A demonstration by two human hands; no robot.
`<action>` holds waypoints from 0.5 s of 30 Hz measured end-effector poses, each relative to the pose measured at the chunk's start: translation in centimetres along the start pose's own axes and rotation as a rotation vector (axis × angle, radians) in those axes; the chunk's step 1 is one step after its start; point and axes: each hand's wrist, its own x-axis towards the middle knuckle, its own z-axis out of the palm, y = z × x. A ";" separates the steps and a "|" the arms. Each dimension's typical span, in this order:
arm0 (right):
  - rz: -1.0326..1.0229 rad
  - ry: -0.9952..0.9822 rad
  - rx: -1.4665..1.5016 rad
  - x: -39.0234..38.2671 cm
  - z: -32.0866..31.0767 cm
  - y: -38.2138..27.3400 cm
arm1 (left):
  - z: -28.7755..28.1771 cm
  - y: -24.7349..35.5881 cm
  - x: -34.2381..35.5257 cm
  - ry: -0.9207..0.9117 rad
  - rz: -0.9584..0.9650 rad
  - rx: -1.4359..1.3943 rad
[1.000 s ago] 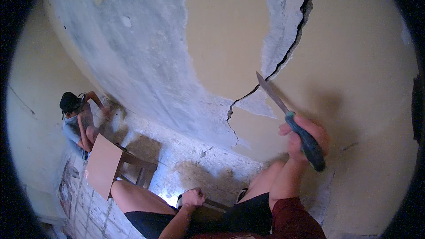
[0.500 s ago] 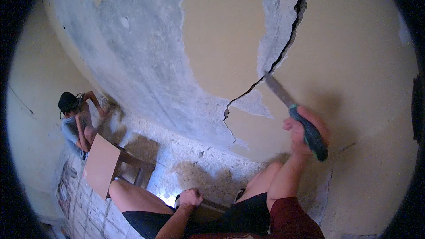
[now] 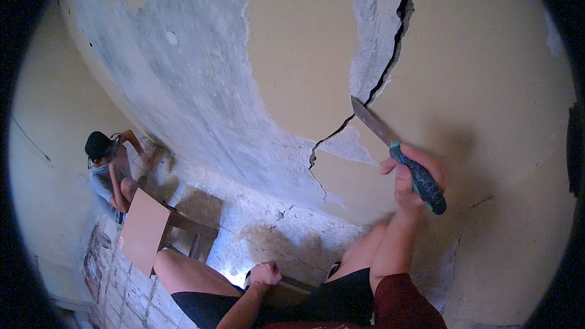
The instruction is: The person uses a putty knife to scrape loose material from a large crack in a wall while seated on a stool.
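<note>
My right hand [image 3: 417, 173] is wrapped round the dark green and black handle of a knife [image 3: 376, 125]. Its grey blade points up and left, and the tip lies over the wall by the edge of the bare plaster, beside a long dark crack [image 3: 390, 64]. Whether the tip touches the wall is hard to tell. My left hand [image 3: 265, 273] is closed low down between my thighs; anything inside its fingers is hidden.
Yellowish paint on the wall [image 3: 298, 49] is peeled back to grey plaster [image 3: 183, 79]. A wooden chair or stool [image 3: 145, 228] with a flat pinkish top stands by my left knee. Beyond it another person [image 3: 109, 173] crouches at the wall's foot. Rubble and dust lie on the floor [image 3: 244, 207].
The knife has shifted slightly left and up, its tip moving across the crack to the crack's left side. My left hand has stayed in place.
</note>
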 end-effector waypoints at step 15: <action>-0.101 -0.145 -0.279 -1.4 -3.1 -0.8 | -0.4 0.3 -0.1 -0.039 0.007 0.007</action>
